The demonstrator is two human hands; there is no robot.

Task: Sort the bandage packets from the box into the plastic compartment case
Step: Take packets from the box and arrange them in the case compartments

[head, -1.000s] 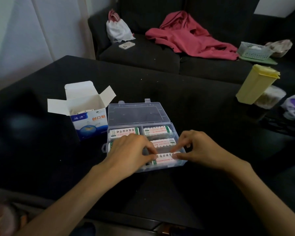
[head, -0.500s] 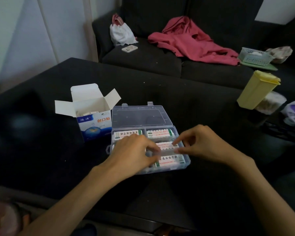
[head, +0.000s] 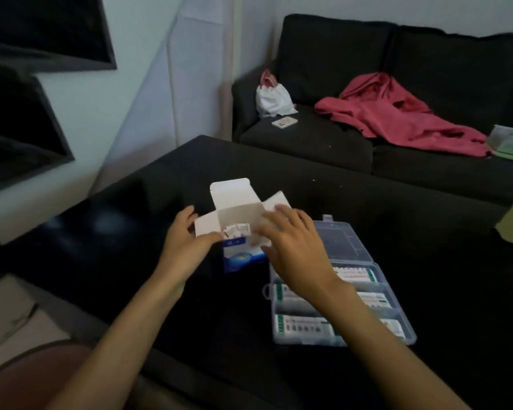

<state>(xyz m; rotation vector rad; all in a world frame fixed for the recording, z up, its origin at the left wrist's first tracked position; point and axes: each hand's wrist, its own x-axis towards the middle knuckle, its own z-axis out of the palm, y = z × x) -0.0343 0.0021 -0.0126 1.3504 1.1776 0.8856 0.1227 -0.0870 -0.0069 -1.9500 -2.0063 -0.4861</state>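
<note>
At the counter's [head: 397,232] middle, the left hand [head: 187,244] grips the open box [head: 237,229] by its flap; the right hand [head: 293,241], fingers loosely spread, reaches in for bandage packets [head: 237,230] (some already fill the compartment case [head: 365,294]). Steadying the box helps a clean pinch.

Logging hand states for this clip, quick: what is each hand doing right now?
Left hand: holds the open box by its left side.
Right hand: fingers straight, reaching over the box's opening, holding nothing visible.
</note>
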